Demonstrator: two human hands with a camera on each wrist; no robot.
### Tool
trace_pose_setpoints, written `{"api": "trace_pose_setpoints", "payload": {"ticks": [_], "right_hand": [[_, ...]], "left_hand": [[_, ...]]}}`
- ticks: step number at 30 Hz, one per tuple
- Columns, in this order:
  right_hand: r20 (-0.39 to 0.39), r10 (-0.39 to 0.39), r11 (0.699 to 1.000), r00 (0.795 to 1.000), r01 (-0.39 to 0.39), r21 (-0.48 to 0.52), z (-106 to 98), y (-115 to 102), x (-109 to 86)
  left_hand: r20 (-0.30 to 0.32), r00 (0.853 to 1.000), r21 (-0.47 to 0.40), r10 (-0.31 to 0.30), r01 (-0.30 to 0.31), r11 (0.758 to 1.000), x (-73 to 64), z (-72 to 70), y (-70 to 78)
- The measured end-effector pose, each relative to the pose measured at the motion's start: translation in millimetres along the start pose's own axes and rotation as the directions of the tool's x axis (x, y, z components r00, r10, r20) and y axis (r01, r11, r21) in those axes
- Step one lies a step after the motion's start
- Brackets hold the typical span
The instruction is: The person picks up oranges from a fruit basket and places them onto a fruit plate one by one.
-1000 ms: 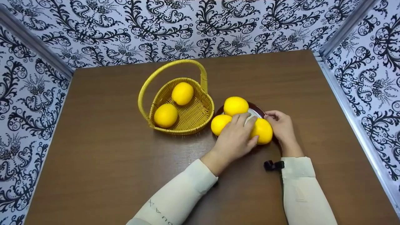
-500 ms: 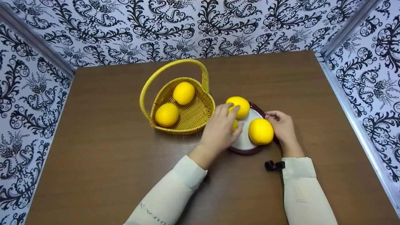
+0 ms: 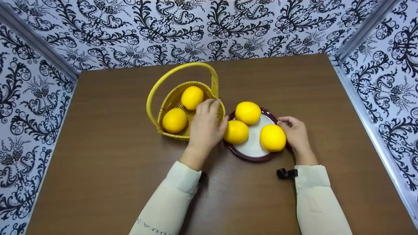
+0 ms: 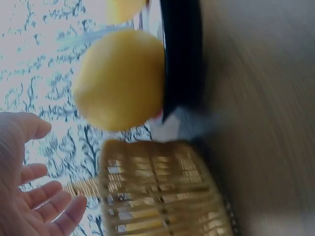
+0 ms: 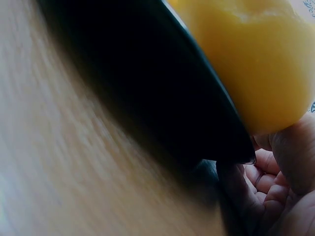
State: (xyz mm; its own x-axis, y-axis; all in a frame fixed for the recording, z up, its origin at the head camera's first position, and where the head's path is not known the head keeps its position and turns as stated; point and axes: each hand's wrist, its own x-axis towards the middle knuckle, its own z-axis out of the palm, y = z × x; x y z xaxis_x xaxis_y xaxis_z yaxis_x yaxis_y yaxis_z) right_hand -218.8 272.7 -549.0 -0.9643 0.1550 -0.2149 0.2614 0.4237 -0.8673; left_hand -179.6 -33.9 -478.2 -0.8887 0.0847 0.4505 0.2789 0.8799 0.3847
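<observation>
Plate [image 3: 252,148] bears yellow fruits [image 3: 248,113]; right hand [image 3: 295,133] pinches its rim; left hand [image 3: 205,129], grip wide, hovers above basket [image 3: 176,135].

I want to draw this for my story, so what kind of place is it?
Probably a small booth set up for filming: patterned walls stand around three sides of the table, and a small black device sits by the right sleeve.

On the desk [image 3: 114,182], a wicker basket [image 3: 178,136] stands left of a plate [image 3: 253,146]. In it, two fruits [image 3: 174,120] lie one behind the other; on the plate, three fruits [image 3: 273,137]. The left grip [image 3: 205,129] is above the basket, the right grip [image 3: 295,132] at the plate's right rim
</observation>
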Motion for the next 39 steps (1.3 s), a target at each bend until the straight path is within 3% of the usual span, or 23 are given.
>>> {"api": "trace_pose_setpoints", "payload": {"ticks": [7, 11, 17, 23, 32, 39], "right_hand": [[0.004, 0.002, 1.000, 1.000, -0.002, -0.018, 0, 0, 0.4], [0.004, 0.011, 1.000, 1.000, -0.011, -0.018, 0, 0, 0.1], [-0.003, -0.004, 1.000, 1.000, 0.003, -0.025, 1, 1, 1.0], [-0.007, -0.016, 1.000, 1.000, 0.017, 0.009, 1, 1, 0.2], [-0.003, -0.009, 1.000, 1.000, 0.009, 0.012, -1, 1, 0.0], [-0.001, 0.007, 1.000, 1.000, -0.007, 0.022, 0, 1, 0.5]], "left_hand": [[-0.028, 0.997, 0.023, -0.078, 0.079, 0.997, -0.4, -5.6, -28.0], [-0.039, 0.986, 0.089, -0.160, 0.163, 0.983, -3.0, -9.4, -38.6], [-0.014, 0.943, 0.237, -0.331, 0.325, 0.916, -8.3, -11.9, -49.7], [0.045, 0.901, 0.319, -0.432, 0.397, 0.860, -10.7, -15.7, -58.0], [0.107, 0.861, 0.340, -0.497, 0.438, 0.832, -7.8, -18.1, -58.8], [0.179, 0.809, 0.277, -0.561, 0.505, 0.817, -5.0, -16.4, -64.6]]}}
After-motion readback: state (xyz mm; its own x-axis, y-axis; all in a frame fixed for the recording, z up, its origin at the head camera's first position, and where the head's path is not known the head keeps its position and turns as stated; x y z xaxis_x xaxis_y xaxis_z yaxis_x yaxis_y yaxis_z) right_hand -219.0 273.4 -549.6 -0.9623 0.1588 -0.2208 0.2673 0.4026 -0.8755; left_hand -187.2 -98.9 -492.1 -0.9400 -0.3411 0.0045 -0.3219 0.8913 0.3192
